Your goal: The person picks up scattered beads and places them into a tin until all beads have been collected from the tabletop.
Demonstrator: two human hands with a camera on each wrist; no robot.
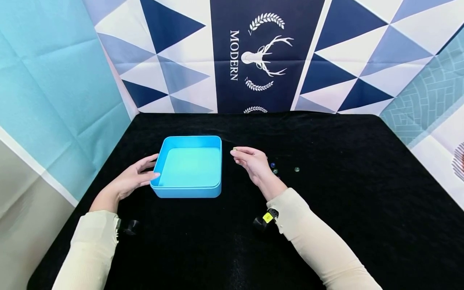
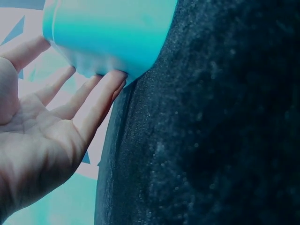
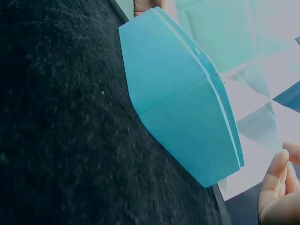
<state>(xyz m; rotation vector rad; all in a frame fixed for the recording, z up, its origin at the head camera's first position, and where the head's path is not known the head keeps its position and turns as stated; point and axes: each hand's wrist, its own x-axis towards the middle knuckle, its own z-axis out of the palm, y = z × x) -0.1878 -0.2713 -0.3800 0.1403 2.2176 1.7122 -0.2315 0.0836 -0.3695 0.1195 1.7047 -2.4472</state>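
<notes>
A square, open-topped light blue box (image 1: 186,192) rests on the black cloth. My left hand (image 1: 132,179) grips its left side, the thumb over the rim and the fingers against the outer wall. In the left wrist view, the fingertips (image 2: 115,77) touch the box's wall (image 2: 108,42). To the right of the box, my right hand (image 1: 253,163) pinches a small marble (image 1: 234,149) between thumb and forefinger, apart from the box. The right wrist view shows that hand (image 3: 281,192) beyond the box's side (image 3: 173,93); the marble is hard to make out there.
Several glass marbles lie beside my right hand, among them a blue one (image 1: 273,165) and a greenish one (image 1: 275,171). Another marble (image 1: 297,169) lies farther right. A patterned cloth backdrop (image 1: 181,52) stands behind the black-covered table (image 1: 203,241).
</notes>
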